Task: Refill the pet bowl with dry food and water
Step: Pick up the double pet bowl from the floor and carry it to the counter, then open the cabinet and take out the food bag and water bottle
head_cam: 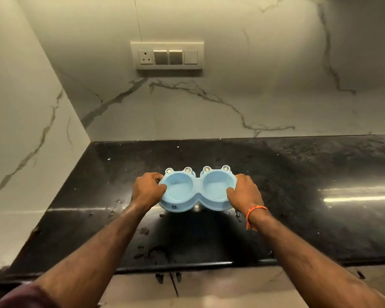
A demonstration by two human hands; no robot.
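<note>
Pet bowl (197, 192): one light-blue double dish, two round wells side by side, four small knob-like bumps along its far rim, two per well. Both wells look bare of food; whether there is water in them cannot be told. It sits at the middle of one black countertop (298, 196), which shows wet spots. Left hand (148, 190) grips the bowl's left end, thumb hooked over the rim into the left well. Right hand (246, 192) grips the right end the same way; one orange thread (255, 211) circles that wrist. On the marble wall (231, 96) behind: one switch plate (167, 55) with one socket and three switches.
</note>
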